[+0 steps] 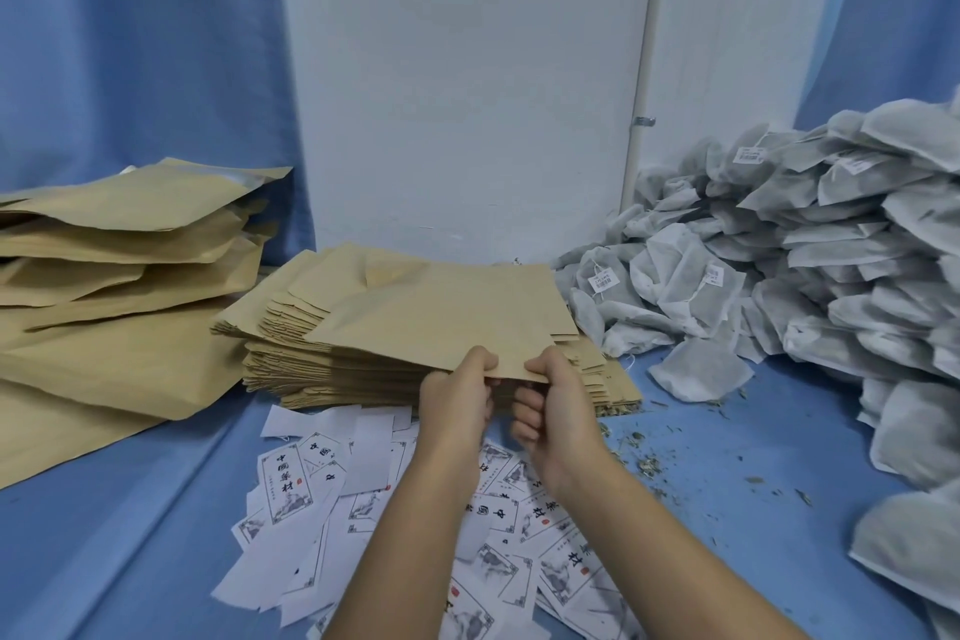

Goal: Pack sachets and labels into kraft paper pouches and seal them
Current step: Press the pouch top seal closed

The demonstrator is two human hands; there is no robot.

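A flat kraft paper pouch [452, 317] is lifted off the stack of empty pouches [291, 327] in the middle. My left hand [457, 405] and my right hand [550, 411] both pinch its near edge, thumbs on top, close together. White printed labels [291, 483] lie scattered on the blue cloth under my forearms. A big heap of grey-white sachets [810, 265] rises at the right.
Filled kraft pouches [124, 244] are piled at the left. A white wall panel [467, 94] stands behind the stack, with blue curtain on both sides. Loose herb crumbs [644, 457] litter the cloth to the right of the labels.
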